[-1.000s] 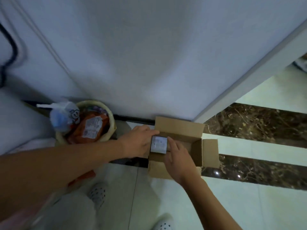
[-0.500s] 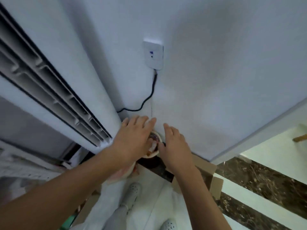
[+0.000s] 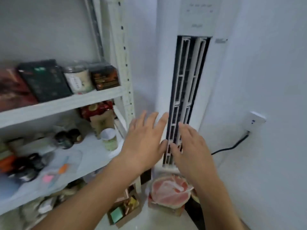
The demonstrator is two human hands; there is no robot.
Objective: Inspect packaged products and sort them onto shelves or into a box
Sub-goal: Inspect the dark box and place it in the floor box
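Note:
Both hands are raised side by side in mid-air with straight, spread fingers and hold nothing. My left hand (image 3: 146,138) is in front of the shelf post, my right hand (image 3: 192,146) in front of the tall white air conditioner (image 3: 196,77). The white shelf unit (image 3: 66,103) at left carries packaged products: a dark green box (image 3: 44,80), a clear jar (image 3: 78,80), a brown box (image 3: 104,77) on the upper board, and a pale green cup (image 3: 108,138) and small jars on the lower board. A cardboard box (image 3: 124,211) with small packets stands on the floor.
A basket with pink-wrapped goods (image 3: 169,191) sits on the floor below my right hand. A wall socket (image 3: 254,120) with a black cable is at right. The shelf's perforated post (image 3: 124,63) rises just left of my left hand.
The view has swung up from the floor box to the shelves and air conditioner. Both hands let go of the small packet, left the box and rose empty with fingers spread.

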